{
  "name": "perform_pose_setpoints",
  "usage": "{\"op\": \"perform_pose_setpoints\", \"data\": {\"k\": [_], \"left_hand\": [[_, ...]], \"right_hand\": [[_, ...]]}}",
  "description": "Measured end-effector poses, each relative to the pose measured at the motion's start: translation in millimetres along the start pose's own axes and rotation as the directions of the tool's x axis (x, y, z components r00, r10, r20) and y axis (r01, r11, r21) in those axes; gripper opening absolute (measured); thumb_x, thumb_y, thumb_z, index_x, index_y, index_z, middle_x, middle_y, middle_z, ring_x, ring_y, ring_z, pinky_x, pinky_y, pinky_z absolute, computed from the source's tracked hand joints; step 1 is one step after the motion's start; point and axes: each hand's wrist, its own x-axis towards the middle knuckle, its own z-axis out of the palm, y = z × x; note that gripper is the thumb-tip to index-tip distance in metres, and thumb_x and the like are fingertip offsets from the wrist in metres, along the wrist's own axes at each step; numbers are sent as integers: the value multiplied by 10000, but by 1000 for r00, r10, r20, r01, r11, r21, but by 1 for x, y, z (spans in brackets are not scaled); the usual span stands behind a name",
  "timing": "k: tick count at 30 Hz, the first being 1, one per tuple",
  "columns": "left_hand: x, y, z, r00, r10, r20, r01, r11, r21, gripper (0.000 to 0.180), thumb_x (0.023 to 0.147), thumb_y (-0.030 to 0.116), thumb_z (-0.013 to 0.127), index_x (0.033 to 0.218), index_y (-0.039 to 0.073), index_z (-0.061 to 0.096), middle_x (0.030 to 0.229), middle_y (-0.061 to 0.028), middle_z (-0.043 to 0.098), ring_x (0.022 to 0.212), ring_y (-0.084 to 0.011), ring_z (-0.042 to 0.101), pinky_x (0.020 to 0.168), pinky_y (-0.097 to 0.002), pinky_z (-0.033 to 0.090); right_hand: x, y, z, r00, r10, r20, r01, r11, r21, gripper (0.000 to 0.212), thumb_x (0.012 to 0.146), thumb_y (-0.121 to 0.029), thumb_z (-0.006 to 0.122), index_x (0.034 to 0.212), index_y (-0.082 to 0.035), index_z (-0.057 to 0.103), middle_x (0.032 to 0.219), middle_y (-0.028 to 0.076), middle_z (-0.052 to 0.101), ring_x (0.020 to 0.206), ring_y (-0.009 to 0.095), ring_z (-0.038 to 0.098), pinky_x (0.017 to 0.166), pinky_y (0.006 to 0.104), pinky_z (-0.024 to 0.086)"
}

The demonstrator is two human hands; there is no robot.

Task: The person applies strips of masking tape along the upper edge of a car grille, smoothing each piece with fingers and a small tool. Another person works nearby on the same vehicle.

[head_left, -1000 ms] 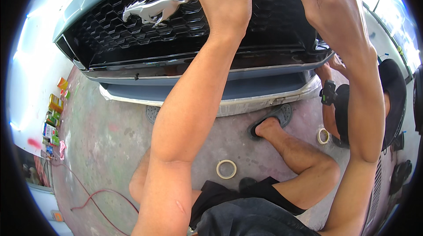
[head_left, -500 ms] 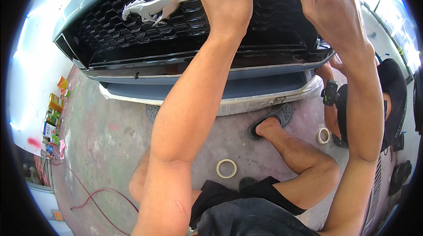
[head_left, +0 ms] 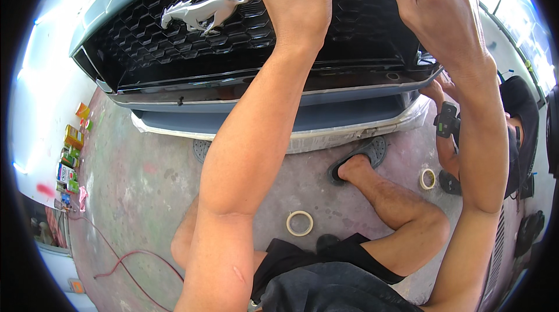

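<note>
Far left: row of cans (head_left: 71,143) on the floor along a white wall, yellow, green and white ones, loosely grouped. Pink cloth (head_left: 82,198) just below them. Red hose (head_left: 142,251) snakes over the stained concrete floor (head_left: 145,178), looped, running toward the left arm.

Upper left to centre: grille (head_left: 137,41), glossy black with honeycomb cells, set in a blue-grey car front. Silver horse emblem (head_left: 204,11) on it, tail end partly behind the left hand (head_left: 298,6). Left hand up in front of the grille, fingers bent inward, tips at the top edge; cannot tell if it grasps anything.

Below the grille: grey bumper (head_left: 361,100), pale covering (head_left: 317,141) along its lower edge. Tape roll (head_left: 299,223) flat on the floor between the person's legs. Grey clog (head_left: 372,153) on the foot to its upper right.

Right hand (head_left: 434,12) raised before the grille's right side, fingers extended leftward, tips cut off by the frame; grip cannot be told.

Right: second tape roll (head_left: 427,179) on the floor; co-worker in black (head_left: 521,114) crouching, dark wrist device (head_left: 447,120), hand (head_left: 432,92) at the bumper's corner.
</note>
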Motion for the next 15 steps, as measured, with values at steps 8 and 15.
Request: {"op": "perform_pose_setpoints", "data": {"k": [8,15], "left_hand": [[7,-7,-3,1000,-17,4,17,1000,-4,161,952,55,625,919,-72,720,808,-97,701,712,-145,631,704,-270,509],[6,-7,-1,997,-51,-51,52,998,24,157,949,56,635,904,-67,723,799,-98,704,707,-146,634,699,-271,513]], "right_hand": [[3,-3,3,1000,-25,0,25,1000,-17,98,848,-8,658,918,-26,724,802,146,610,686,331,635,623,417,508],[-6,3,-12,999,-3,51,5,999,-46,139,855,4,651,974,-14,720,805,146,607,695,333,637,628,421,511]]}}
